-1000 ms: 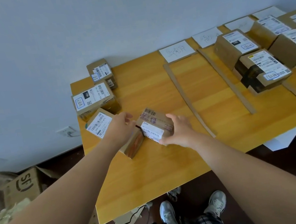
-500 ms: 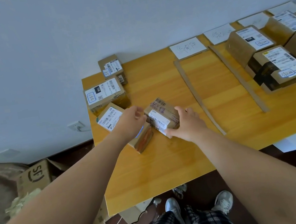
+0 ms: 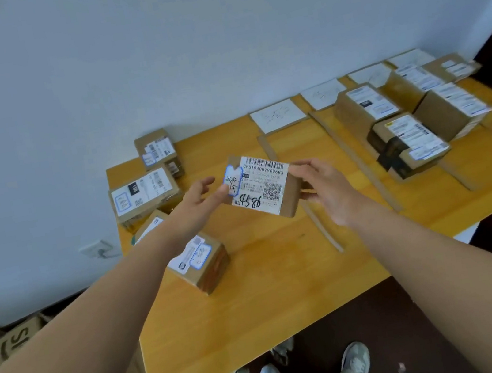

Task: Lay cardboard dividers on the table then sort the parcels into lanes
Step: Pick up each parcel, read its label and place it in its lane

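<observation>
I hold a small brown parcel (image 3: pixel 265 185) in the air above the yellow wooden table (image 3: pixel 256 297), its white barcode label turned up toward me. My left hand (image 3: pixel 200 201) grips its left end and my right hand (image 3: pixel 324 188) its right end. Three more parcels sit at the table's left: one below my left forearm (image 3: pixel 202 262), one behind it (image 3: pixel 143 194) and one at the back corner (image 3: pixel 157 152). Cardboard divider strips (image 3: pixel 355 161) lie across the table. Several parcels (image 3: pixel 408 141) fill the lanes on the right.
White paper lane signs (image 3: pixel 278 115) lie along the table's back edge by the wall. An open cardboard box (image 3: pixel 8 343) stands on the floor at the left. My shoes (image 3: pixel 356 359) show below the table's front edge.
Both hands lifted the small parcel off the table and turned its label upward. The view shifted left and closer.
</observation>
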Available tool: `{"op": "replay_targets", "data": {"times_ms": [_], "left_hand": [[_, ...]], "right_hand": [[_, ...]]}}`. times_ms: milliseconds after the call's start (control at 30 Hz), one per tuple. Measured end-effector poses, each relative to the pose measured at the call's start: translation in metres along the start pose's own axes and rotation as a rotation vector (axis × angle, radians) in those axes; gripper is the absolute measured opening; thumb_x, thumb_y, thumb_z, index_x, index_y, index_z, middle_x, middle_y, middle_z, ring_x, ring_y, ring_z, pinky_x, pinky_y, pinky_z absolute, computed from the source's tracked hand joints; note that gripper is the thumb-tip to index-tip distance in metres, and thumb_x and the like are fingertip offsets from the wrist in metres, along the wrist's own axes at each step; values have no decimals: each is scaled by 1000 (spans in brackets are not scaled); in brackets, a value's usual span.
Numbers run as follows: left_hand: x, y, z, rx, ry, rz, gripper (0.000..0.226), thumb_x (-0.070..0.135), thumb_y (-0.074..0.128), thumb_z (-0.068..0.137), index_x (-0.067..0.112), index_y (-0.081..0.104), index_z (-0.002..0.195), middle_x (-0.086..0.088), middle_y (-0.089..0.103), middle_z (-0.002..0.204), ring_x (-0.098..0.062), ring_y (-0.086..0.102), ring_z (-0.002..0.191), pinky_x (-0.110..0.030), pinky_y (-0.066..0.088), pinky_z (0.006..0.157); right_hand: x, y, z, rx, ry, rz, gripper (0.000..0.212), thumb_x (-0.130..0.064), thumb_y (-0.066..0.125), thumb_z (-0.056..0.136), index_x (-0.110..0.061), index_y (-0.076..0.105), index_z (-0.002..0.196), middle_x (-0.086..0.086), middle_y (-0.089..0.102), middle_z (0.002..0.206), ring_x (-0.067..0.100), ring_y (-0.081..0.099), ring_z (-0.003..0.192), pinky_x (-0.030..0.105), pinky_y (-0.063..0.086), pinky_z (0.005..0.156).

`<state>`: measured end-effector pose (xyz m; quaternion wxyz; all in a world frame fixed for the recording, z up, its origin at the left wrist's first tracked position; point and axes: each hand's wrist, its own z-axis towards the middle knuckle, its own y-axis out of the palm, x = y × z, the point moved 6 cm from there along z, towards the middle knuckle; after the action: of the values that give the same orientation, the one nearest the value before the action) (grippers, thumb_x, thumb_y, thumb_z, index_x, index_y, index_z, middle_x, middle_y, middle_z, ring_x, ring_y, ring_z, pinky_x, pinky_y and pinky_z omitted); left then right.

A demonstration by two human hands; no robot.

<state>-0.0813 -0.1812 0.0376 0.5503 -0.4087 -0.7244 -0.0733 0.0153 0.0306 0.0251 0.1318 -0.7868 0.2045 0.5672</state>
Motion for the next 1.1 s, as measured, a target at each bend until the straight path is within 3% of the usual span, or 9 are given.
{"op": "replay_targets", "data": {"times_ms": [100,267,333,500,633,733,833,933,1100], "left_hand": [[16,5,-1,-55,30,-170,100,76,57,61,31,28,145,6,47,141,-13,44,131,-41,35,109],[42,12,-3,-112,119,-277,97,57,73,55,33,28,139,4,59,127,-12,57,118,-37,46,100],[51,8,-2,-51,157,-311,92,50,76,54,33,34,133,-2,59,127,-16,60,114,-36,52,95],[59,-6,3,118,173,-405,78,36,75,63,27,37,131,-15,57,125,-25,63,109,-43,49,100],[54,-4,8,140,124,-335,61,24,72,78,25,38,128,-14,60,122,-24,63,108,-41,47,102],[46,3,11,139,69,-233,62,23,71,81,24,36,132,-10,59,120,-23,60,108,-42,44,104],[40,11,9,133,33,-231,64,20,70,83,22,31,134,-10,60,119,-19,62,101,-40,45,103],[32,18,11,112,19,-285,65,21,71,81,22,31,132,-12,65,116,-21,64,103,-42,44,104],[34,31,19,64,-2,-347,63,24,69,85,16,32,136,-13,66,117,-20,65,103,-33,50,96]], "right_hand": [[-28,-2,-3,-31,-32,61,21,-21,56,94,-11,60,113,2,64,97,16,59,85,29,49,71],[-42,-2,-3,-82,-47,158,21,-25,54,93,-15,66,107,3,66,99,20,57,93,33,48,77],[-42,-1,-3,-110,-34,211,35,-31,59,84,-13,65,113,5,65,104,22,58,96,37,48,84],[-17,7,-8,-285,102,226,56,-26,62,75,-13,52,129,13,63,123,32,61,114,43,46,102],[3,13,-11,-289,168,163,54,-32,68,74,-19,56,125,9,60,132,28,53,126,46,41,108],[2,21,-11,-274,133,63,55,-37,72,78,-20,56,127,2,65,124,20,57,120,44,39,109],[-5,28,-13,-267,91,8,47,-30,65,88,-19,52,132,-1,69,113,15,63,105,37,45,100],[-4,28,-10,-250,81,-27,51,-31,70,85,-23,51,132,0,71,113,18,66,106,41,45,103],[3,14,-3,-208,102,-38,64,-43,76,75,-26,51,131,-1,72,112,19,66,107,44,42,106]]}}
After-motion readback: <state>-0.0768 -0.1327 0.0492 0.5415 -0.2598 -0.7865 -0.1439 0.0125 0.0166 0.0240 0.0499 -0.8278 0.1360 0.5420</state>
